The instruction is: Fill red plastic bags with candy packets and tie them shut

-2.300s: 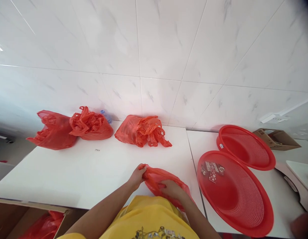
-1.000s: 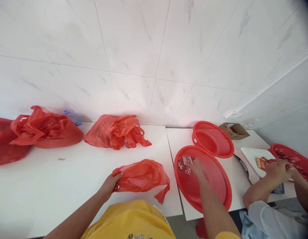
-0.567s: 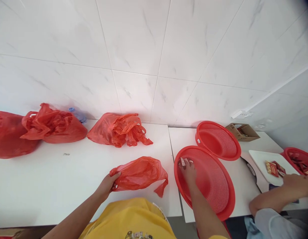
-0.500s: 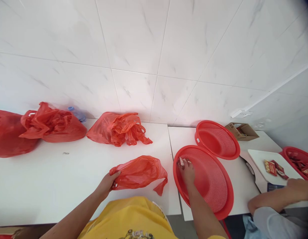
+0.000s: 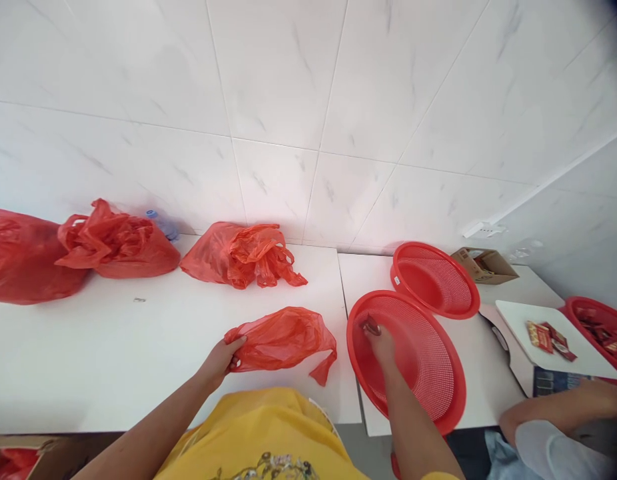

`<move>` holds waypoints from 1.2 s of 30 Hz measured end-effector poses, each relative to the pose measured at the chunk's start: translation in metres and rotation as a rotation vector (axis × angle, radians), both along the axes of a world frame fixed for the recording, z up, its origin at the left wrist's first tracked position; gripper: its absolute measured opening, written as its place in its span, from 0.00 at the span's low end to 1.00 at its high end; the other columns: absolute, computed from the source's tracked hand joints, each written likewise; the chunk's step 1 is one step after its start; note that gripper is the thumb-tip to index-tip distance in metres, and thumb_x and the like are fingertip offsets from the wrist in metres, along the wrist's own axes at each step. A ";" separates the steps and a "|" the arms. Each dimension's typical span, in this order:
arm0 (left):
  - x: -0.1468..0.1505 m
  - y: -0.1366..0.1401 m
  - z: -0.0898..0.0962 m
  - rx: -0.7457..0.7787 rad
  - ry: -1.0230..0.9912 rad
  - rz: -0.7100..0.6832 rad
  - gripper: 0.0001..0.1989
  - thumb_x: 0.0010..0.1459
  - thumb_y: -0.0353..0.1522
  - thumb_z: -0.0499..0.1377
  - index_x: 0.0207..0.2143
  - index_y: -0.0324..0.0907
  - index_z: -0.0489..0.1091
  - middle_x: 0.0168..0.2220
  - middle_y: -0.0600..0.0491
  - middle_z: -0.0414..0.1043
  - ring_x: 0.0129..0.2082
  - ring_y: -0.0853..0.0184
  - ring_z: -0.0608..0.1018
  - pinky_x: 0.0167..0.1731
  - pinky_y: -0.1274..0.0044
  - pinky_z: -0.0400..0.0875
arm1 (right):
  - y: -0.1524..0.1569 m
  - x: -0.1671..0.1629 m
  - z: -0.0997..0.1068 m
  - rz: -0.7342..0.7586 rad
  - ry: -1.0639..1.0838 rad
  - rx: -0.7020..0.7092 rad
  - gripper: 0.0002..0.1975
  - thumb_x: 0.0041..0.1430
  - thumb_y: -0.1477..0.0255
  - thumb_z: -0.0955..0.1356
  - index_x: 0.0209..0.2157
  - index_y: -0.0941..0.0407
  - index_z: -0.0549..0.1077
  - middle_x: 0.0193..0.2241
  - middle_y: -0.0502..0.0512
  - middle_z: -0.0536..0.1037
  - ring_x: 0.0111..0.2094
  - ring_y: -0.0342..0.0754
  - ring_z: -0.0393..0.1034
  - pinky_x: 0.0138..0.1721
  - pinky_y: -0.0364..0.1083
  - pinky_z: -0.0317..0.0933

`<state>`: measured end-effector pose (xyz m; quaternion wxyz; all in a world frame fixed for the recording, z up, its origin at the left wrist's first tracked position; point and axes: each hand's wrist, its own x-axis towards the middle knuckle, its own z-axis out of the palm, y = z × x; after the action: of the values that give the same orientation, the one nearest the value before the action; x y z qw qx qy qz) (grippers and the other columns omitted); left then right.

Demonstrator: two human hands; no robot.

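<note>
My left hand (image 5: 219,365) is closed on the edge of a thin red plastic bag (image 5: 283,340), which lies slack on the white table with its handle trailing right. My right hand (image 5: 383,342) reaches into the nearer red plastic basket (image 5: 456,393), low against its left wall. Its fingers are closed on a small dark red packet (image 5: 371,325); any others under the fingers are hidden. Apart from that, the visible inside of this basket shows its bare perforated wall.
Filled red bags, one of them a knotted bag (image 5: 208,253), stand along the tiled wall beside a plastic bottle (image 5: 163,225). Behind the near basket sit a second basket (image 5: 398,263) and a cardboard box (image 5: 503,273). At right, a co-worker's arm (image 5: 553,403) is beside a scale (image 5: 588,360) bearing several packets.
My right hand has shifted slightly right inside the basket, and the packet's dark red side now shows instead of a whitish one. The co-worker's arm has moved lower, away from the scale's plate.
</note>
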<state>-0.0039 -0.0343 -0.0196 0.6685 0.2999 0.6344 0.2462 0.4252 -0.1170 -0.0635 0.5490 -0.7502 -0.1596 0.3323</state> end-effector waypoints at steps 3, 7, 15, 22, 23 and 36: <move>-0.002 -0.002 -0.006 0.003 -0.009 -0.003 0.24 0.41 0.48 0.67 0.27 0.43 0.61 0.16 0.63 0.58 0.16 0.75 0.61 0.18 0.82 0.54 | -0.010 0.001 -0.001 -0.031 0.103 0.046 0.21 0.36 0.67 0.77 0.37 0.54 0.77 0.36 0.54 0.81 0.37 0.52 0.75 0.33 0.46 0.68; -0.002 -0.003 -0.008 0.002 -0.022 -0.014 0.24 0.40 0.48 0.68 0.26 0.42 0.61 0.15 0.63 0.58 0.16 0.75 0.61 0.18 0.82 0.55 | -0.028 -0.007 0.004 -0.082 0.235 0.138 0.25 0.38 0.62 0.77 0.41 0.53 0.75 0.35 0.51 0.80 0.33 0.49 0.75 0.30 0.44 0.70; 0.001 -0.005 -0.004 0.015 -0.076 -0.036 0.22 0.40 0.46 0.68 0.26 0.42 0.62 0.16 0.63 0.59 0.16 0.76 0.62 0.19 0.82 0.56 | -0.038 -0.044 0.043 -0.098 0.506 0.412 0.23 0.42 0.68 0.78 0.43 0.50 0.74 0.36 0.47 0.79 0.31 0.42 0.73 0.29 0.39 0.71; -0.002 -0.007 -0.008 0.032 -0.156 -0.032 0.20 0.42 0.42 0.69 0.31 0.40 0.67 0.20 0.61 0.63 0.17 0.76 0.64 0.18 0.82 0.56 | -0.005 -0.107 0.074 0.191 0.675 0.416 0.20 0.43 0.72 0.78 0.39 0.51 0.74 0.36 0.47 0.78 0.29 0.39 0.71 0.28 0.39 0.69; -0.003 -0.007 -0.008 0.033 -0.170 -0.031 0.21 0.42 0.42 0.69 0.33 0.40 0.68 0.21 0.61 0.64 0.18 0.76 0.65 0.18 0.82 0.56 | 0.002 -0.121 0.075 0.241 0.707 0.386 0.19 0.43 0.72 0.78 0.38 0.51 0.74 0.34 0.47 0.78 0.28 0.39 0.71 0.27 0.38 0.68; -0.016 -0.009 -0.015 0.038 -0.309 -0.016 0.21 0.45 0.35 0.68 0.43 0.40 0.71 0.30 0.53 0.74 0.24 0.74 0.73 0.23 0.82 0.63 | 0.048 -0.235 0.017 0.244 0.830 0.040 0.19 0.40 0.69 0.78 0.35 0.54 0.70 0.24 0.47 0.75 0.24 0.41 0.70 0.23 0.39 0.64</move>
<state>-0.0202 -0.0434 -0.0342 0.7544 0.2759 0.5168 0.2961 0.1904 -0.0687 -0.0466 0.5379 -0.5176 -0.0190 0.6651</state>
